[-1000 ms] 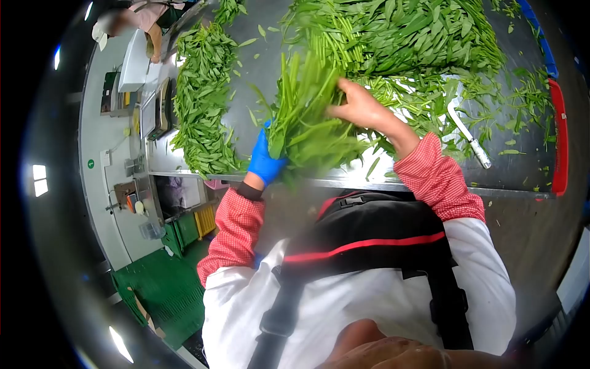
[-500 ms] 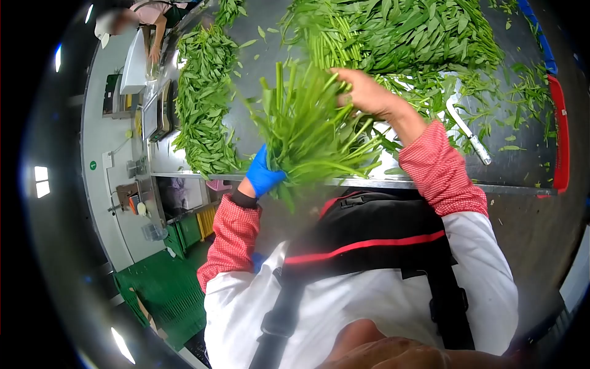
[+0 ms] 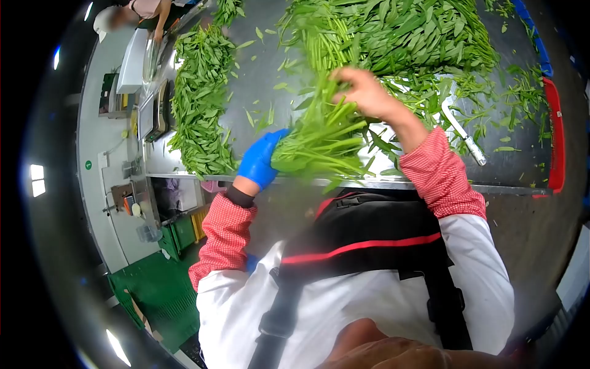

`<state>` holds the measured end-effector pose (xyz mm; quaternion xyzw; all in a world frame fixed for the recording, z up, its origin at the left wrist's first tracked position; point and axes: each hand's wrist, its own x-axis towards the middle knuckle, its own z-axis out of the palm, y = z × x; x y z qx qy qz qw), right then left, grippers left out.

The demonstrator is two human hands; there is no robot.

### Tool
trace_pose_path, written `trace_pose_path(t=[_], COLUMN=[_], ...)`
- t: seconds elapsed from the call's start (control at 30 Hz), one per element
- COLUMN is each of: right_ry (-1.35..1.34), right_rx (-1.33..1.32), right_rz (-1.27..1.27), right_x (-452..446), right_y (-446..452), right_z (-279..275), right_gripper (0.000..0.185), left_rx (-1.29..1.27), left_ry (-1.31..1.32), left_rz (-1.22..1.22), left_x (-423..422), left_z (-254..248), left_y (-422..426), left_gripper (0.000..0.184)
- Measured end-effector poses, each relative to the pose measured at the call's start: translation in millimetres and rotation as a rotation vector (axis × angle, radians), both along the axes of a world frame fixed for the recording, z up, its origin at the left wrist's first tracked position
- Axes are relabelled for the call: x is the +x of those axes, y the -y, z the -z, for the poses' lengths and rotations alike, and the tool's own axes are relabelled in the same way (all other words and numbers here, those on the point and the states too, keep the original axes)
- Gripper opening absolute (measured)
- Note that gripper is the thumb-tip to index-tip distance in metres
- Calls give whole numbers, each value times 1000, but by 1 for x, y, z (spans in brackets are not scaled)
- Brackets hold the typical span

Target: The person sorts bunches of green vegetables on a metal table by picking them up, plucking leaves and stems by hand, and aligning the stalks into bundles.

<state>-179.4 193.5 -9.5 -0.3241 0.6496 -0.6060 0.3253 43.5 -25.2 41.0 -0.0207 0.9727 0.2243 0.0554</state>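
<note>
A loose bunch of leafy greens with long pale stems (image 3: 326,144), perhaps water spinach, is held above the table's near edge. My left hand (image 3: 260,161), in a blue glove, is closed round its left side; the leaves hide its fingertips. Bare, my right hand (image 3: 364,93) is at the upper right of the bunch, fingers curved and apart beside the stems. Motion blurs the bunch and the fingertips. Beyond my hands lies a large pile of the same greens (image 3: 424,34), and a long row of greens (image 3: 200,101) runs along the left.
On the metal table (image 3: 255,74), a white-handled curved tool (image 3: 465,138) lies to the right among scattered leaves. A red crate rim (image 3: 555,138) and a blue one (image 3: 533,37) border the right side. A scale (image 3: 158,111) stands left. Another person's arm (image 3: 163,19) shows at upper left.
The bunch has tipped lower and shifted right, its upright stems no longer standing out at the left. My left hand has risen slightly and turned; my right hand has moved little.
</note>
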Motion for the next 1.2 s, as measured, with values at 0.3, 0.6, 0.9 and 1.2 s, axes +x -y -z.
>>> trace_pose_path(t=[0.3, 0.6, 0.9, 1.2], right_ry=[70, -81, -122, 432], right_rx=[-83, 110, -40, -152], right_rz=[53, 498, 37, 222], right_x=[5, -25, 0, -36], right_y=[-13, -30, 1, -50], right_z=[-2, 37, 20, 31], right_gripper=[42, 26, 49, 29], left_rx=[-714, -826, -682, -762], left_ry=[-117, -139, -318, -287], left_rz=[-16, -31, 79, 109], left_x=[-5, 0, -6, 12], left_z=[-11, -19, -26, -25], left_y=[6, 9, -1, 4], left_gripper=[59, 60, 66, 70])
